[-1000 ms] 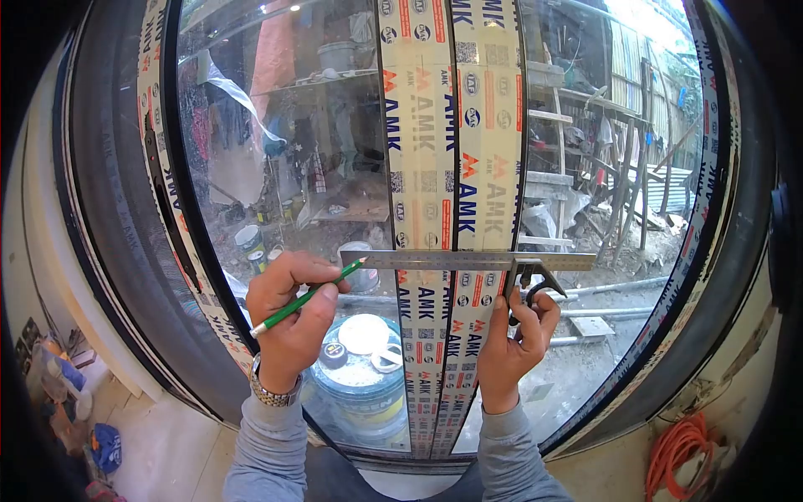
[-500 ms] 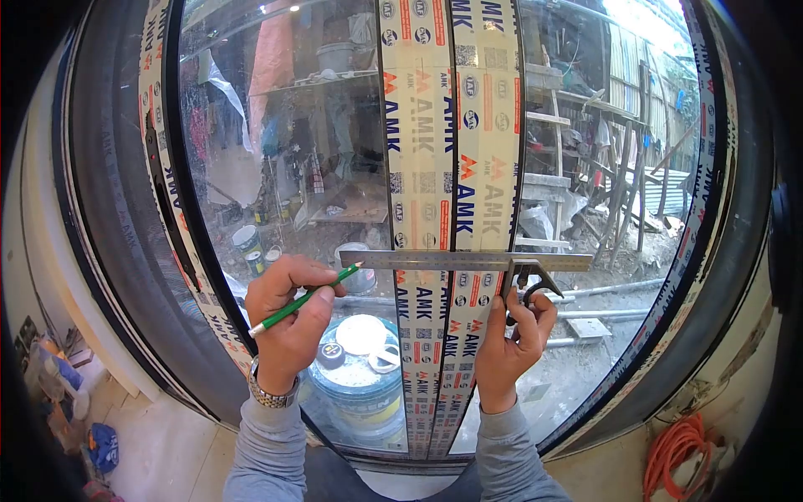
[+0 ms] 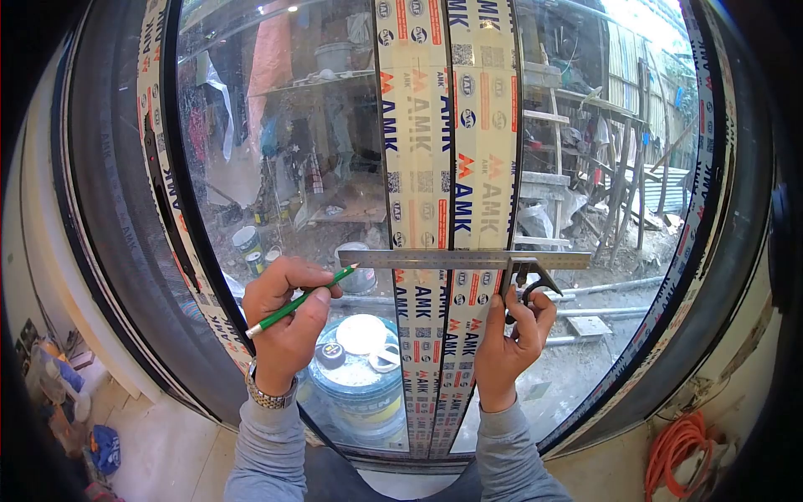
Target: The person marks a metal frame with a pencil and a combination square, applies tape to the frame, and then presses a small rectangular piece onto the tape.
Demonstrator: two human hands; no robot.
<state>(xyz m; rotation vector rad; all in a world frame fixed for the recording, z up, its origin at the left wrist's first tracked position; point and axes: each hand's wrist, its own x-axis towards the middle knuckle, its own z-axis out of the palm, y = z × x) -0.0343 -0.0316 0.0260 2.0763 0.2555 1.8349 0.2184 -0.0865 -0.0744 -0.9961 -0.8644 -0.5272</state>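
Observation:
A green pencil [image 3: 294, 308] slants up to the right in my left hand [image 3: 288, 314], its tip close below the left end of a steel ruler blade. That blade belongs to a combination square [image 3: 477, 260] lying level across the taped middle frame [image 3: 424, 159] of a glass door. My right hand [image 3: 514, 347] grips the square's dark head, with my fingers curled around it and the head against the right part of the frame. Printed AMK protective tape covers the frame above and below the blade.
Behind the glass stand a blue-lidded bucket [image 3: 355, 385] with small items on its top, and several paint cans [image 3: 247, 240]. A coiled orange hose [image 3: 676, 456] rests on the floor at right. Clutter with a blue bag [image 3: 104, 449] lies at left.
The pencil and my left hand have shifted very slightly left. The square and my right hand stay in place, and the view has moved a little.

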